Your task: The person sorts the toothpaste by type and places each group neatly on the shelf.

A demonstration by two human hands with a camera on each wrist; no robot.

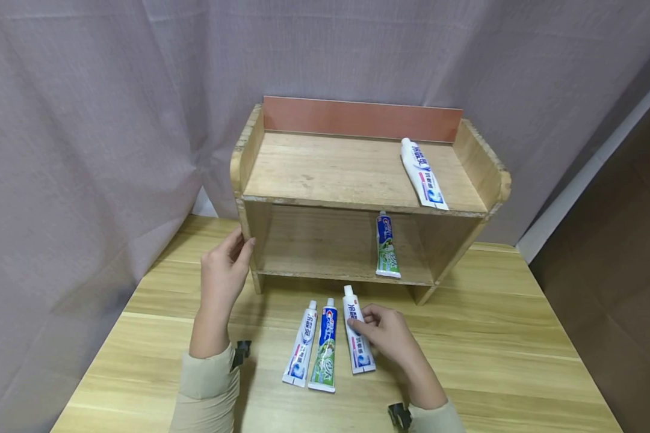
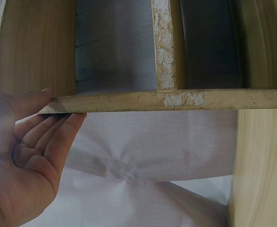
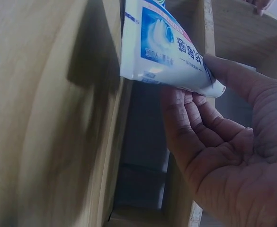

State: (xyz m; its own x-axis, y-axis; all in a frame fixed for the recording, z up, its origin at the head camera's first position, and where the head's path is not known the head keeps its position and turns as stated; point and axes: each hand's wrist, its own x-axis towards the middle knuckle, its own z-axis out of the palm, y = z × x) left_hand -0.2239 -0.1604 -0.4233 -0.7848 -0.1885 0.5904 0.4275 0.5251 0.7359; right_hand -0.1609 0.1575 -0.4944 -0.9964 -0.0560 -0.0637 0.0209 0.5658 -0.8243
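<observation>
My right hand (image 1: pixel 392 337) pinches a white toothpaste tube (image 1: pixel 362 359) between thumb and fingers, in front of the wooden shelf (image 1: pixel 325 174). In the right wrist view the tube (image 3: pixel 171 52) appears lifted off the table, its flat end toward the tabletop. My left hand (image 1: pixel 224 264) grips the front edge of the shelf's left side panel (image 2: pixel 129 100), thumb on one face and fingers on the other. Left of the held tube, another white toothpaste tube (image 1: pixel 302 346) and a blue-and-green toothpaste tube (image 1: pixel 325 352) lie side by side on the table, caps toward the shelf.
A white toothpaste tube (image 1: pixel 422 174) lies on the top board's right part. On the lower board, right of middle, lies a blue-and-green toothpaste tube (image 1: pixel 387 246). A reddish-brown back strip (image 1: pixel 357 118) and side panels border the top. Grey cloth (image 1: pixel 330 48) hangs behind.
</observation>
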